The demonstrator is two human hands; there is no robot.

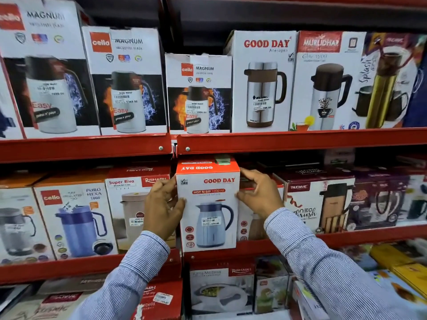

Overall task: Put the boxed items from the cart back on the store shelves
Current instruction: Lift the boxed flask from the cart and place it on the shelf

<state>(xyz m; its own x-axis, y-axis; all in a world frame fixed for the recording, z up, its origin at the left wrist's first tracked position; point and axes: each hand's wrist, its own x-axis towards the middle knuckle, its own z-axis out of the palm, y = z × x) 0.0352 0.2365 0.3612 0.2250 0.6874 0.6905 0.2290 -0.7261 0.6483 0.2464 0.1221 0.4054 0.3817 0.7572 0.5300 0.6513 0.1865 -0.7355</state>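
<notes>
A white and red Good Day Hot N Sip box [209, 204] with a blue jug pictured on it stands upright at the front edge of the middle red shelf [360, 236]. My left hand [163, 206] grips its left side and my right hand [258, 192] grips its right side near the top. The box sits between a Rishabh Super Riva box [129, 204] on the left and a partly hidden box [251, 222] behind my right wrist. No cart is in view.
The upper shelf [300, 140] carries Cello Magnum boxes [198, 93], a Good Day box [261, 82] and a Murlidhar box [325, 82]. A Cello Puro Hexa box [76, 220] and a Trueware box [316, 204] flank the middle shelf. More boxes fill the bottom shelf.
</notes>
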